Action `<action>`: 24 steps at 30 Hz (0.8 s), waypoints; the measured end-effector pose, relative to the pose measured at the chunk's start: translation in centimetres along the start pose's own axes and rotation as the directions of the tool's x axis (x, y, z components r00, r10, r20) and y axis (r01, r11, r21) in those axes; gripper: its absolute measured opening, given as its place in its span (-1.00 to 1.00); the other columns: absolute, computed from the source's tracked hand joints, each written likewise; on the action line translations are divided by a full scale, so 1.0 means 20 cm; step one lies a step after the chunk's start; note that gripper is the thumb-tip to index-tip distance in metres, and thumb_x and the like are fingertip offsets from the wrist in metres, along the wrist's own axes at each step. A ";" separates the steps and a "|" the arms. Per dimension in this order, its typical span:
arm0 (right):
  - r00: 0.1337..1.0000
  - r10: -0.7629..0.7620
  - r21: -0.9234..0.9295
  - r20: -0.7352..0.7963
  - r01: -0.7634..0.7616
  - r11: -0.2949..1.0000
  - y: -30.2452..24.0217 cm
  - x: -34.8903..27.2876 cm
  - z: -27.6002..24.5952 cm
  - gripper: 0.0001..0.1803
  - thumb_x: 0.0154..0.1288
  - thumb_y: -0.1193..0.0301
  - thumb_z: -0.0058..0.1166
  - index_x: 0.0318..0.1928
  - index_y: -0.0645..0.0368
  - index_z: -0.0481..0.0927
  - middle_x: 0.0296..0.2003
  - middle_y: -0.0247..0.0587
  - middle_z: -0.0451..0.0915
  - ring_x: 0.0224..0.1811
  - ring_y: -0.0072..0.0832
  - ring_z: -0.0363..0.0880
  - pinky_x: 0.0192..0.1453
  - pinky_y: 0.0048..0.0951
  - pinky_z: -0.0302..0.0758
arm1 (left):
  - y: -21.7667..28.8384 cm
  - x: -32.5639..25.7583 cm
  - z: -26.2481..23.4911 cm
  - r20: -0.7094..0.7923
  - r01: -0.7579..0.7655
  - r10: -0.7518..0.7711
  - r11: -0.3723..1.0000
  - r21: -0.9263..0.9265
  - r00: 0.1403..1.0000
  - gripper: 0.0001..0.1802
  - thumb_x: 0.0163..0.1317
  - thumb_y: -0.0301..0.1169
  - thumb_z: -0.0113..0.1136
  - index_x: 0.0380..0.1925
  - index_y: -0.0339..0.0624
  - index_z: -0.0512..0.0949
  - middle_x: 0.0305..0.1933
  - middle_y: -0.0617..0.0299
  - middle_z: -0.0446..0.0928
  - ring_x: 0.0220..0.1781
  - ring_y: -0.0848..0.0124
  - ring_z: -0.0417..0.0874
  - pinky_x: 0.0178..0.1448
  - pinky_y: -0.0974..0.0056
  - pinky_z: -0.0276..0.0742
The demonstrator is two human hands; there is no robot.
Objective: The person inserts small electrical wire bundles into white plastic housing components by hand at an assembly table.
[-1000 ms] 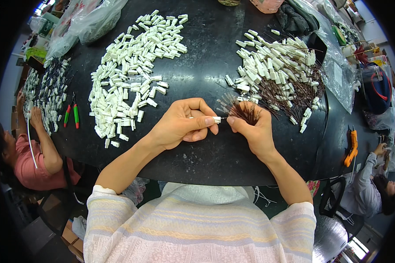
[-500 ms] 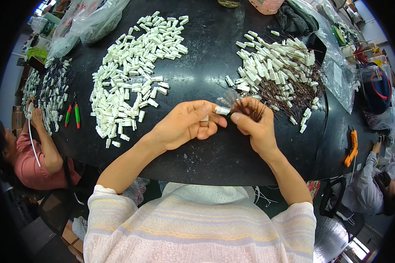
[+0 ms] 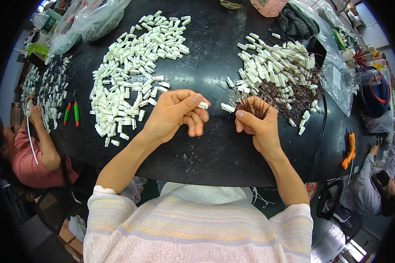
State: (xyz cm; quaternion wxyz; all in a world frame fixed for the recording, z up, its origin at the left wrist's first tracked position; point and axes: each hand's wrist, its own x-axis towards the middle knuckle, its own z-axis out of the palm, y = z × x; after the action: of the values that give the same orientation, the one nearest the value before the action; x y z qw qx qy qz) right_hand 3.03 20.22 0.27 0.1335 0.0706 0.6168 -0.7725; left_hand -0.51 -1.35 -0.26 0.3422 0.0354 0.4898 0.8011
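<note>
**White piece in my left hand, wire bundle in my right**

My left hand is raised just above the black desk, with thumb and forefinger pinched shut on one small white plastic piece; my other fingers curl loosely below it. My right hand is closed around a bundle of thin dark wires, whose ends fan out above my fist. A second white piece sits at the left edge of that bundle, in the gap between my two hands; I cannot tell whether it is fixed to a wire or lying on the desk. The hands are near each other but not touching.

To my left, a broad heap of loose white pieces is spread across the desk, well clear of my left wrist. To my right, just beyond the bundle, lies a second heap of white pieces with dark wires trailing from them, touching the far side of what I hold.

Farther left, a red and a green pen-like tool lie side by side near another person's arm. An orange tool rests at the desk's right edge, and clear plastic bags sit at the far left corner.
</note>
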 end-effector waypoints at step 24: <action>1.000 0.002 -0.102 0.002 -0.002 0.995 0.05 -0.02 0.03 -0.88 0.01 0.55 0.12 -0.39 0.29 0.48 -0.50 -0.44 0.47 -0.46 -0.79 0.37 -0.35 -0.74 0.30 | -0.02 -0.01 0.08 -0.063 -0.074 0.102 0.935 0.346 0.993 -0.85 0.06 -0.59 0.14 -0.34 -0.34 0.44 -0.33 0.10 0.56 -0.51 0.59 0.48 -0.51 0.57 0.31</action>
State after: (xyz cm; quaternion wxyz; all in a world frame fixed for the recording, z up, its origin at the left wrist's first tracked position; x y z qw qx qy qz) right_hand 3.80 19.42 -0.29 0.1385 0.0634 0.6551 -0.7400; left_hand 0.50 -0.22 0.29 0.2748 0.0842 0.6332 0.7187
